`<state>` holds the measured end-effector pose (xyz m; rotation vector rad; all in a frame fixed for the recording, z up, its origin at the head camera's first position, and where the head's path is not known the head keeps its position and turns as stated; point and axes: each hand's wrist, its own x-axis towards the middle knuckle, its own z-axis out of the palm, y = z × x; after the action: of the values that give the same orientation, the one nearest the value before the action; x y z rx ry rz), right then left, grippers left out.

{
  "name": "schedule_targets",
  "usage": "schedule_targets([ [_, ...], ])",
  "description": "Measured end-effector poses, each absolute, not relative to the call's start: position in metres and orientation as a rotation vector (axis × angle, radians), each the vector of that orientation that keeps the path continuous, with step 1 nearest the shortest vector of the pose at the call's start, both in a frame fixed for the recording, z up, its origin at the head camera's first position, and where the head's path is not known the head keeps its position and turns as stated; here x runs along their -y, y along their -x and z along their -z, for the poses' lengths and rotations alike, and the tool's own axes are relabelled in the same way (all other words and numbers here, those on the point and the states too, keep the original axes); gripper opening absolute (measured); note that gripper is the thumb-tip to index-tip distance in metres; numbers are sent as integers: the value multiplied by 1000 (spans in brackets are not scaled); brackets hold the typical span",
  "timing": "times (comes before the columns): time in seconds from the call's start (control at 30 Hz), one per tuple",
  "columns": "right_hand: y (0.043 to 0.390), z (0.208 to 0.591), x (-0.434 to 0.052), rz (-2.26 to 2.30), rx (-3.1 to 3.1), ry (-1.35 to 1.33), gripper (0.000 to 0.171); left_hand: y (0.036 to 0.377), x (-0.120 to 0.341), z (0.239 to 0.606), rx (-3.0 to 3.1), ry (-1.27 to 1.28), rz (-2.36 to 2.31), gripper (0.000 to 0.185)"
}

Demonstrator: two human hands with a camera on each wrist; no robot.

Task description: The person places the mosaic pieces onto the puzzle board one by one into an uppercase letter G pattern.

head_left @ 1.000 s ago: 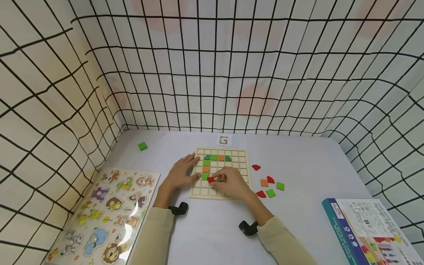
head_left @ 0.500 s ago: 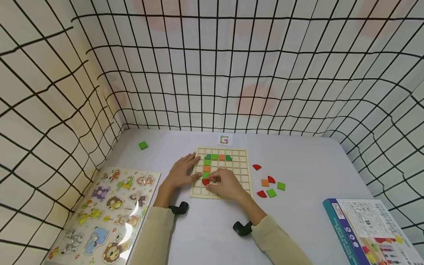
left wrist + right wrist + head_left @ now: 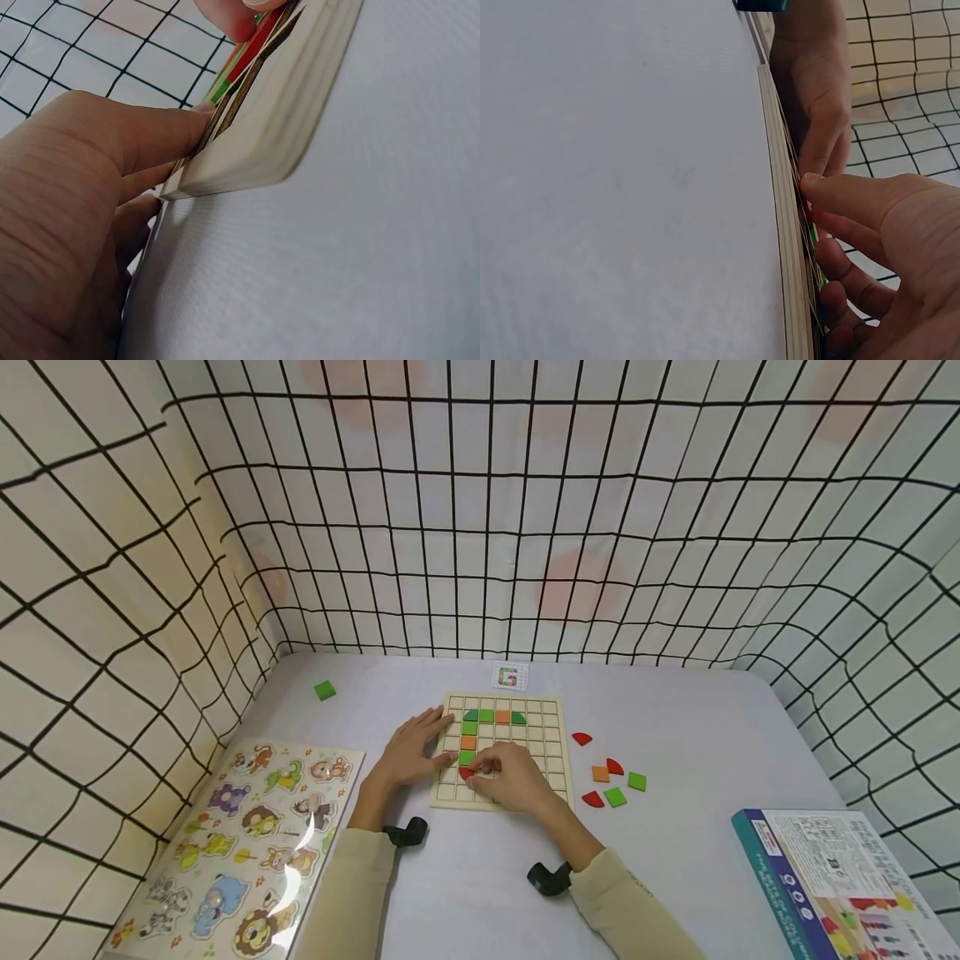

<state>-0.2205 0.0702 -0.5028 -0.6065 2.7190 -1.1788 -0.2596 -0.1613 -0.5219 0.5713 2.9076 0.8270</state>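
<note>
A wooden grid board [image 3: 551,752] lies on the white table, with green and orange tiles forming a partial shape. My left hand [image 3: 411,750] rests flat on the board's left edge, fingers straight; the left wrist view shows this hand [image 3: 75,225] against the board's rim [image 3: 285,97]. My right hand [image 3: 504,777] lies on the lower middle of the board, and its fingertips pinch a red quarter-circle piece [image 3: 466,772] sitting in a cell below the green tile. That red piece [image 3: 259,41] shows edge-on under a fingertip. In the right wrist view my right hand [image 3: 900,247] meets the board [image 3: 784,225].
Loose red, orange and green pieces [image 3: 607,781] lie right of the board. A lone green square [image 3: 324,690] sits far left. A small pattern card [image 3: 508,677] lies behind the board. An animal puzzle [image 3: 240,843] is front left, a box [image 3: 825,885] front right. Gridded cloth walls surround the table.
My right hand has carried the red piece a little left and down into a cell under the green tile, then stayed there. The left hand has not moved.
</note>
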Motion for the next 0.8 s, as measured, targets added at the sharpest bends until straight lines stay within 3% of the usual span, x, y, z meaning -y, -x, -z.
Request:
schedule_targets([
  [0.27,221,499,-87,1290,-2692,552,11,259,160,520,-2903,-555,-839,76],
  [0.8,220,485,-178,1248,-2846,316,28,259,160,522,-2907,-578,-839,75],
])
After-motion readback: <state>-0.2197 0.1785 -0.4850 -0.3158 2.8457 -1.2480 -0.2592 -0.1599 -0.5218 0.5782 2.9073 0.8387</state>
